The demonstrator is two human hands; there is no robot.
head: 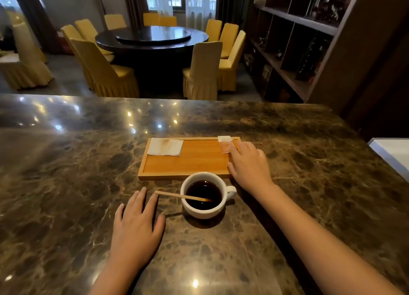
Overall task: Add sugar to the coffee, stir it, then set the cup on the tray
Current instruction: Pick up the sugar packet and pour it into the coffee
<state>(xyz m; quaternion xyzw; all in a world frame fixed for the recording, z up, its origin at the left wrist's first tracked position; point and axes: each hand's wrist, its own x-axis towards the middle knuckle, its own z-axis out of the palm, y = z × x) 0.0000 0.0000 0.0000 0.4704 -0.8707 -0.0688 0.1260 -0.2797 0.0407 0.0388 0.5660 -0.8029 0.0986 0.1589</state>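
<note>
A white cup [207, 210] of black coffee stands on the marble counter just in front of a wooden tray [199, 161]. A wooden stir stick [174, 195] leans in the coffee, its free end pointing left over the rim. A pink sugar packet [225, 144] lies at the tray's far right corner. My right hand [249, 165] rests flat over the tray's right edge, its fingertips touching the packet's near end. My left hand [138, 224] lies flat on the counter left of the cup, fingers apart, a fingertip close to the stick's end.
A folded white napkin [165, 147] lies in the tray's far left corner. The marble counter [77, 161] stretches wide on both sides. A white object [394, 153] sits at the right edge. Beyond the counter are a round table, yellow chairs and dark shelving.
</note>
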